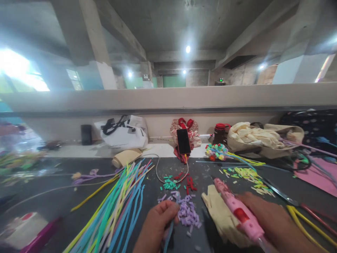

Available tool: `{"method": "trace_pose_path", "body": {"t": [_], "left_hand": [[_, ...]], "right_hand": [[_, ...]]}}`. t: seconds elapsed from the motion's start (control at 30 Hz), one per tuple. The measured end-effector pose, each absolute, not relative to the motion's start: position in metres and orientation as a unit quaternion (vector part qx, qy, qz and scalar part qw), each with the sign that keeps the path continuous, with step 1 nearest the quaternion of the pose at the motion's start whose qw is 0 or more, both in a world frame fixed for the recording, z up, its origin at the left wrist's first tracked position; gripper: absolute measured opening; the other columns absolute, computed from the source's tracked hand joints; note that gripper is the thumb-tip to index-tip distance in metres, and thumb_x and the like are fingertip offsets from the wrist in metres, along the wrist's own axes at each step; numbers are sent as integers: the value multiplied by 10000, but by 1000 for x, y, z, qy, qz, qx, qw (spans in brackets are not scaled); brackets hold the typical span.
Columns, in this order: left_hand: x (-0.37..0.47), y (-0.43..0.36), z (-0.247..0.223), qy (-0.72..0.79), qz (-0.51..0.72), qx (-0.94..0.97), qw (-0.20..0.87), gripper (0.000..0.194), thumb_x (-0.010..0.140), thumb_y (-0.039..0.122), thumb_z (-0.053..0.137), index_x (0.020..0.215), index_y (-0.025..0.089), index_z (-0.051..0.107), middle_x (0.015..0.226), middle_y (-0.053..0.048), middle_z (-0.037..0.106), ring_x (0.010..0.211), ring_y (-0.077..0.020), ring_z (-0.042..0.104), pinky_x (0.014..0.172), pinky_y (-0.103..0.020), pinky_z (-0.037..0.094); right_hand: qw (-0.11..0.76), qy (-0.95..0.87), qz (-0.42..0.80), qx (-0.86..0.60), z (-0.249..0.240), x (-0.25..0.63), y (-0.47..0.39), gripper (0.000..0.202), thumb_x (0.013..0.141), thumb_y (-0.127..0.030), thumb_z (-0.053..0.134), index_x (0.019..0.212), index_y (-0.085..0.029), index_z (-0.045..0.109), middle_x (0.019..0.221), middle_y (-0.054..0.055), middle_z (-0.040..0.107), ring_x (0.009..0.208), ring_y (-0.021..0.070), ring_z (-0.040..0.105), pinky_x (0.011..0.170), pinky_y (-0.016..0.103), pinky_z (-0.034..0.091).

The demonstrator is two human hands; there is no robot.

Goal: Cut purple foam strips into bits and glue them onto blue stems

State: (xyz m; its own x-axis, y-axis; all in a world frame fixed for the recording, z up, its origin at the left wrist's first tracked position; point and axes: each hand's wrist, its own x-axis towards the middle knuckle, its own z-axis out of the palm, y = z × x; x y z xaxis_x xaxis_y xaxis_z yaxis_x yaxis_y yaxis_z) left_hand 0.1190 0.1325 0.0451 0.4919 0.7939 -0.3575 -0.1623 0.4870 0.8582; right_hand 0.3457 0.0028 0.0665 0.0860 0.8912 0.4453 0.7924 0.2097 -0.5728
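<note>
My left hand (159,223) is closed, thumb and forefinger pinching a thin blue pipe cleaner (169,236). A small pale tip shows above the fingers, too blurred to make out. Just beyond lies a heap of short purple pieces (188,212), with teal pieces (170,183) and red pieces (191,184) farther back. My right hand (265,211) is wrapped round a pink hot glue gun (240,211) that slants up to the left. A clear stick shows at its rear end. Beneath the gun lies a crumpled beige cloth or paper (218,214).
Long coloured pipe cleaners (116,211) fan out at left. Scissors (281,193) and yellow-green pieces (247,174) lie at right. A phone (183,141) with a cable leans at the back, between a white bag (123,133) and a dark bottle (219,133).
</note>
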Motion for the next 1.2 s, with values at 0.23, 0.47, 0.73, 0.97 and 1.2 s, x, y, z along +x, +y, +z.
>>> {"method": "trace_pose_path", "body": {"t": [0.23,0.47,0.73,0.97,1.2], "left_hand": [[121,128,44,410,318,435,736,293,576,381,662,522,150,491,381,75,431,302,-14,305,336,-141,185],[120,132,39,416,300,461,724,300,615,406,624,534,157,477,345,97,371,279,-6,213,323,-150,116],[122,119,48,390,317,448,740,252,647,330,614,553,138,481,427,69,455,317,1,288,350,-129,167],[124,116,51,394,302,460,736,225,655,306,605,566,140,481,423,75,445,304,4,252,341,-140,136],[123,114,52,379,289,453,754,218,632,309,619,571,139,497,419,67,472,302,-3,260,342,-148,128]], "right_hand": [[148,-745,15,-650,49,377,-8,334,737,-214,510,1066,-269,502,982,47,568,862,198,544,709,285,440],[117,-739,37,-662,50,369,1,281,764,-236,481,1043,-218,510,958,70,535,859,203,507,742,324,403],[129,-805,23,-578,72,338,6,173,838,-199,395,874,-240,558,834,14,555,745,134,503,620,234,341],[43,-883,-10,-468,34,303,41,147,816,-186,416,743,-210,542,724,-14,568,610,119,463,510,246,270],[156,-815,133,-543,60,296,44,128,726,-91,440,770,-192,505,756,-19,561,648,98,482,570,191,329]]}}
